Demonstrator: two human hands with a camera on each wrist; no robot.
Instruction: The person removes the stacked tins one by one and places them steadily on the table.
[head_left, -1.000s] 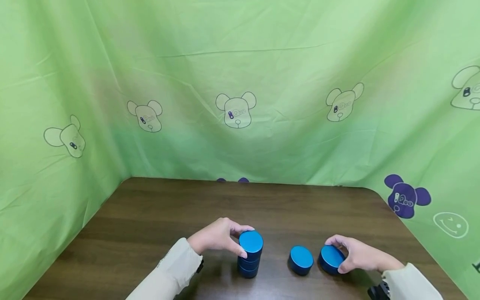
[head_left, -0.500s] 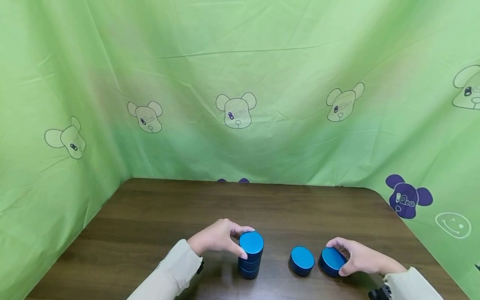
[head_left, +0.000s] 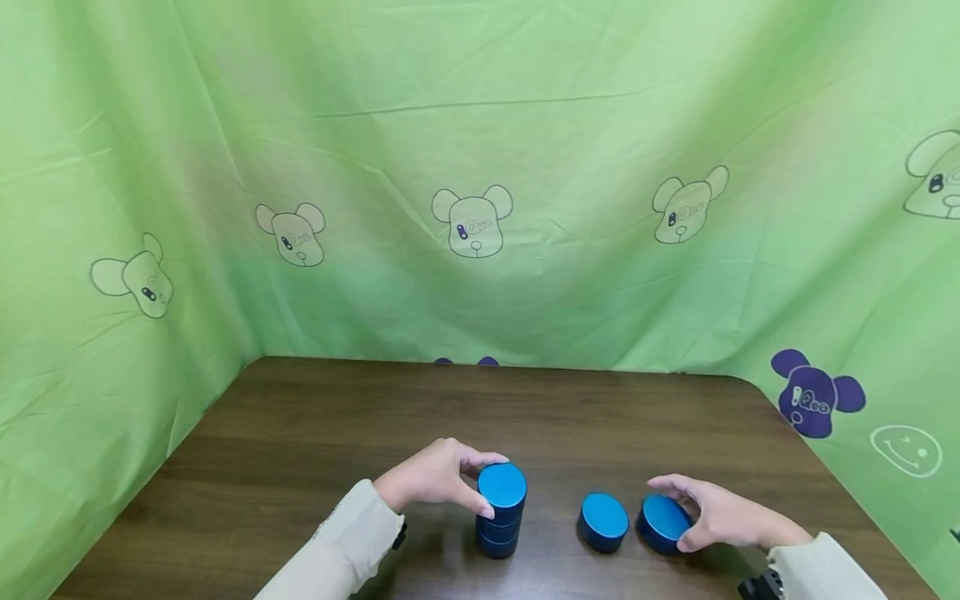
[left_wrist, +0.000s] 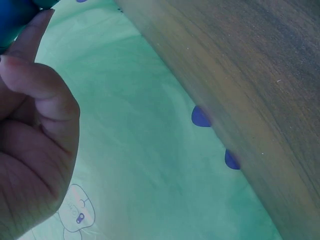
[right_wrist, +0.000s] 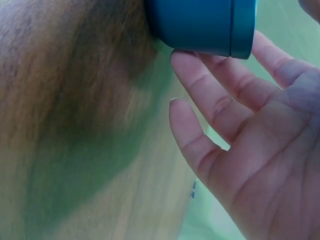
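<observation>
A stack of round blue metal tins stands upright on the table, left of two single tins. My left hand grips the top tin of the stack, thumb at the near side and fingers at the far side. In the left wrist view, only part of a blue tin shows at the corner. At the right, my right hand holds a low lidded tin standing on the table. Its thumb is at the near side; the right wrist view shows fingertips against the tin's side, with one finger apart.
Another blue tin stands between the stack and the right-hand tin, close beside the latter. The brown wooden table stretches behind the hands. A green printed cloth hangs around its back and sides.
My right hand's fingers have straightened slightly at the far side of the tin. My left hand and the tins stay practically where they were.
</observation>
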